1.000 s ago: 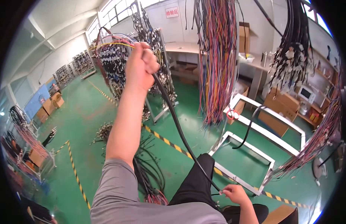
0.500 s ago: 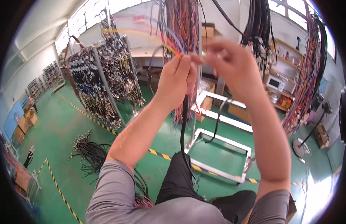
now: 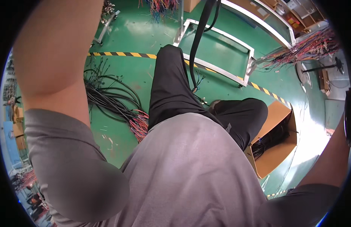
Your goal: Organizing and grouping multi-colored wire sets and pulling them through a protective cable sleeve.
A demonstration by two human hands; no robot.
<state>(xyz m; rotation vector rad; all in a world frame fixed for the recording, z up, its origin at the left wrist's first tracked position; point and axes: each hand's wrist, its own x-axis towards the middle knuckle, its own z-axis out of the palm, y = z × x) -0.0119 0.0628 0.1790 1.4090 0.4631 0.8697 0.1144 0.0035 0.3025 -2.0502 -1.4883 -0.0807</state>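
Observation:
Neither of my hands shows in the head view. My left arm [image 3: 56, 64] rises past the top left edge, and my right arm [image 3: 327, 159] runs up along the right rim. A thick black cable [image 3: 197, 45] hangs down from the top edge, in front of a silver metal frame. Its lower end, with thin loose wires [image 3: 198, 80], hangs by my left knee, close to the black trousers [image 3: 169, 79]. What holds its upper part is out of view.
On the green floor at left lies a bundle of black cables [image 3: 111, 100] with red wire ends. The metal frame [image 3: 221, 70] on wheels stands ahead. A cardboard box [image 3: 274, 159] holding black cable is at right. Coloured wires [image 3: 311, 49] hang at upper right, near a stand's round base [image 3: 302, 73].
The view has tipped down toward my lap. Both hands, earlier raised with the left pinching coloured wires at the black cable's top, have gone out of the picture.

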